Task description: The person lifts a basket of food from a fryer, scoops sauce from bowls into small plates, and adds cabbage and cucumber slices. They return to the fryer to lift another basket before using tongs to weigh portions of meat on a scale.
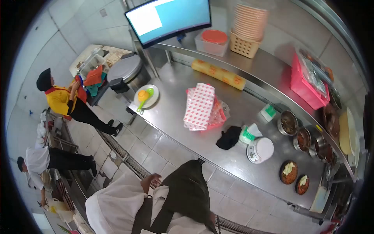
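My left hand (pixel 150 182) comes out of a white sleeve beside my dark apron (pixel 185 187), its fingers loosely bent and apart. Nothing shows in it, and it touches nothing on the counter. My right hand cannot be made out. On the steel counter (pixel 171 113) ahead lie a stack of red-and-white patterned wrapping paper (pixel 200 105) and a crumpled black cloth (pixel 229 137). Farther right stands a white kitchen scale (pixel 260 150), with a green-and-white packet (pixel 247 135) next to it. Two dark bowls of reddish food (pixel 289 177) with pale topping sit near the right end.
A white plate (pixel 146 97) with a green spoon lies at the counter's left end. Several steel bowls (pixel 287 123) line the back right. Above, the shelf holds a monitor (pixel 171 19) and a pink basket (pixel 306 84). Two people (pixel 64 102) stand at left. A floor drain (pixel 120 152) crosses the tiles.
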`<control>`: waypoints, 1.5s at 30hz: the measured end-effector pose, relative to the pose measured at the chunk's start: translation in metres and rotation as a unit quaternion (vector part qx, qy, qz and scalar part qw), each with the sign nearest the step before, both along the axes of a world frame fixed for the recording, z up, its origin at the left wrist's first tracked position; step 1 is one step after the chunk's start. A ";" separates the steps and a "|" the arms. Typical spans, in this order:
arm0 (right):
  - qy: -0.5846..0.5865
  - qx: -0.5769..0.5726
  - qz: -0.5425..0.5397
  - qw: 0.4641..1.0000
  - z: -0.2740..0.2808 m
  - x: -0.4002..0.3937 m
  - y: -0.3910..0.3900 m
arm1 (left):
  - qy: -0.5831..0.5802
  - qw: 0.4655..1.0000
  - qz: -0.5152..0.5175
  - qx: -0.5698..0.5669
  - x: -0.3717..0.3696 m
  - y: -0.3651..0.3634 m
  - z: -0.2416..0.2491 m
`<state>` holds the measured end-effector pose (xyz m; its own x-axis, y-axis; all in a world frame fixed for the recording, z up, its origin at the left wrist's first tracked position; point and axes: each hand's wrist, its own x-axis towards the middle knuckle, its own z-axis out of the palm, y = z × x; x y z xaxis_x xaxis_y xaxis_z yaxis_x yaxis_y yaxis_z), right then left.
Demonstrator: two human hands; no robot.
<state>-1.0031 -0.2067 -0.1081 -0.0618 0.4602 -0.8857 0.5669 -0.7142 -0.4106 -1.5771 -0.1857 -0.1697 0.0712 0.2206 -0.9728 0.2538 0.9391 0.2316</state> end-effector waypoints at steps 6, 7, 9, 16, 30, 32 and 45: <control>-0.119 0.302 0.010 0.946 0.089 0.080 0.119 | 0.263 0.918 -0.022 0.297 0.004 0.097 0.017; -0.178 0.402 -0.012 0.898 0.085 0.101 0.143 | 0.237 0.924 0.119 0.275 0.028 0.118 0.034; -0.093 0.525 -0.143 0.833 0.157 0.102 0.205 | 0.217 0.920 0.175 0.275 0.071 0.150 0.048; -0.208 0.498 -0.054 0.840 0.205 0.098 0.374 | 0.041 0.966 0.021 0.256 0.187 0.195 0.037; -0.384 0.430 0.059 0.815 0.180 0.062 0.402 | 0.219 0.880 -0.011 0.421 0.168 0.056 -0.010; -0.352 0.439 0.107 0.820 0.172 0.077 0.404 | 0.204 0.932 0.167 0.248 0.166 0.048 -0.022; -0.171 0.596 0.142 0.771 0.240 0.203 0.538 | 0.100 0.884 0.403 0.215 0.290 0.074 -0.020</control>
